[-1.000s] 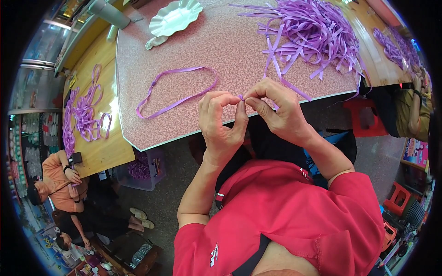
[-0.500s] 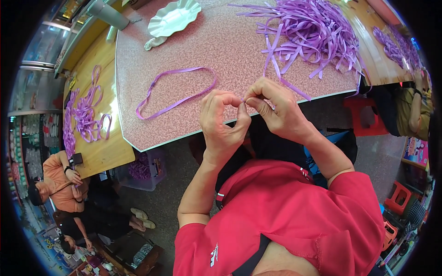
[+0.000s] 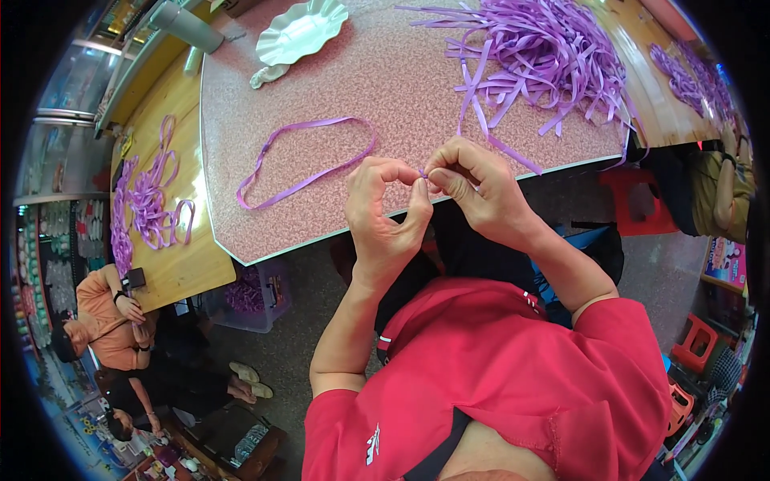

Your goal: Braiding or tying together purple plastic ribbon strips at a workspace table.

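Observation:
My left hand [image 3: 386, 208] and my right hand [image 3: 478, 192] meet at the table's front edge, thumb and forefinger of each pinched together. Between their fingertips is a small purple piece [image 3: 424, 175], mostly covered, so its exact kind is too small to tell. A closed loop of purple ribbon [image 3: 314, 171] with a small knot or bead lies on the table left of my left hand. Beyond my right hand is a big heap of purple ribbons [image 3: 533, 60], one loose end reaching the table edge.
A pale scalloped dish [image 3: 301, 34] and a grey tumbler [image 3: 187, 26] stand toward the back left of the pink speckled table [image 3: 305, 228]. More purple ribbons [image 3: 152, 196] hang over the wooden table at left. People sit at both sides; a red stool [image 3: 642, 200] stands at right.
My fingertips have shifted slightly, and a little more of the purple piece shows between them. The ribbon loop and the heap lie as before.

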A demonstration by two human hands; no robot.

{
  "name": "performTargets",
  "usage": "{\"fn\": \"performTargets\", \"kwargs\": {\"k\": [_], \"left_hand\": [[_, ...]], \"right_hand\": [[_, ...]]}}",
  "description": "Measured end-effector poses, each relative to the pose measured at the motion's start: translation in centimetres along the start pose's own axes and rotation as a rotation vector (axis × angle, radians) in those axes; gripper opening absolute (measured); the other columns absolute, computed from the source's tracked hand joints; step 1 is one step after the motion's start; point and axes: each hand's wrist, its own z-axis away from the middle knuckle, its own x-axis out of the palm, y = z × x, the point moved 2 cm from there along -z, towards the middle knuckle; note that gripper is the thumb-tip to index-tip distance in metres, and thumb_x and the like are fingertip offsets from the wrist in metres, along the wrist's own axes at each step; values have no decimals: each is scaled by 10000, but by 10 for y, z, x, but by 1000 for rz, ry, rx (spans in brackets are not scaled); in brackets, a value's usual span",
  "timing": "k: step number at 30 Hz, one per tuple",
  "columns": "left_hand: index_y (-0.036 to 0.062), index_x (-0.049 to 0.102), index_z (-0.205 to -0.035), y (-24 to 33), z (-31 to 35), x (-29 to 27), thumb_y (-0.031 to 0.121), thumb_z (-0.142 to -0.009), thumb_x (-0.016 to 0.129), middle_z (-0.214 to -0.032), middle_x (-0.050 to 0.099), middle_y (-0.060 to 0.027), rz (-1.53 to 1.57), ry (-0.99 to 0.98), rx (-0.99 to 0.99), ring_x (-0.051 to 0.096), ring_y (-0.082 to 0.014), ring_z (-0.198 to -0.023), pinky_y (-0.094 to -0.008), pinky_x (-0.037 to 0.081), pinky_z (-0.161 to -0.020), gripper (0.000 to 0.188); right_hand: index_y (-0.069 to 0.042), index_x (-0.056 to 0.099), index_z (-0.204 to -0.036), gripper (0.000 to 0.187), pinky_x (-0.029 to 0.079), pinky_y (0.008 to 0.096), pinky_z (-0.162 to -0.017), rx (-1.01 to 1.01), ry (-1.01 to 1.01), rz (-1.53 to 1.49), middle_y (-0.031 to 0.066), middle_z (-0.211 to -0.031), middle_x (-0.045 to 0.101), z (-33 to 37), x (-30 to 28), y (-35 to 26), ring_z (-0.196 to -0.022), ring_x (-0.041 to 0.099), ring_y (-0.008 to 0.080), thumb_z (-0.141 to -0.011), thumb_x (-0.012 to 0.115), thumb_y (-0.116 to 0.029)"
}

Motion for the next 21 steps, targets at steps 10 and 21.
{"fn": "performTargets", "kwargs": {"k": [10,21], "left_hand": [[58,555,-877,-4,0,5,-54,-741,667,-834,587,-66,-44,-20,14,593,-223,-759,-345,458,-767,209],[52,539,-840,-15,4,4,-13,-779,647,-801,547,-47,202,-67,-249,553,-163,-771,-296,444,-743,140]], "right_hand": [[4,586,-952,65,472,340,-656,-327,38,307,103,-859,593,-5,-2,-1,-746,592,227,-923,639,-19],[12,648,-975,103,532,273,-669,51,66,-40,69,-828,654,2,-2,8,-761,653,126,-918,680,-67]]}}
